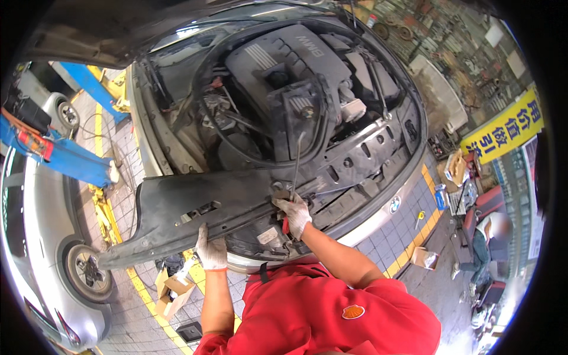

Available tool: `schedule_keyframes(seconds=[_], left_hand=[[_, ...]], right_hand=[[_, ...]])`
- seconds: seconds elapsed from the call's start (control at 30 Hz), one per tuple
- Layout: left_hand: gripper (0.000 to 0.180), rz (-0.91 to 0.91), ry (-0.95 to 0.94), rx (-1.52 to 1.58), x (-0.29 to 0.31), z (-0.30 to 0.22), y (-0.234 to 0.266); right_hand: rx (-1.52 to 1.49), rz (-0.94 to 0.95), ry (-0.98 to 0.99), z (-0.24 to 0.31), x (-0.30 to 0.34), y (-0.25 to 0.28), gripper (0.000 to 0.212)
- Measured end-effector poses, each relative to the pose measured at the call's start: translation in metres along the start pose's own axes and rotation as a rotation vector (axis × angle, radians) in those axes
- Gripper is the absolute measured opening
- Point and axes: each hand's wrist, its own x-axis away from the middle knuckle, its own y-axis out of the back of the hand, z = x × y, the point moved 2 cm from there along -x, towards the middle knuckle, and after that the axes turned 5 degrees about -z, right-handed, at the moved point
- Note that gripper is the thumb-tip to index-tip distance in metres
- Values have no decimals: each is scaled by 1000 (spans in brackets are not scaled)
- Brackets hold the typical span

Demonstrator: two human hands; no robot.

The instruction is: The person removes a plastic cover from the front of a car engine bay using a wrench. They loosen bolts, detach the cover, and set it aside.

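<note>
A black plastic cover panel (177, 204) lies slanted across the front left of the open engine bay, its left end sticking out past the car. My left hand (211, 251), in a pale work glove, grips the panel's near edge, thumb on top and the other fingers hidden. My right hand (294, 214), gloved and dirty at the fingertips, is closed around a long thin-shafted tool (297, 165), which looks like a screwdriver. Red, probably its handle, shows below the fist. This hand is at the panel's right end, over the car's front edge.
The engine (290, 59) sits beyond, under the raised hood (89, 35). A black rubber seal loops over the bay. To the left are a blue lift arm (65, 160) and a silver car (47, 236). An opened carton (174, 293) stands on the floor; a person (488, 236) sits far right.
</note>
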Motion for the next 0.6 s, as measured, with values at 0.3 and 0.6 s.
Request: schedule_keyframes(seconds=[0.3, 0.6], left_hand=[[33, -51, -118, -85, -21, -12, -13], [35, -172, -318, -436, -37, -7, -11]], right_hand=[[790, -10, 186, 45, -27, 46, 25], [1583, 72, 702, 91, -92, -58, 51]])
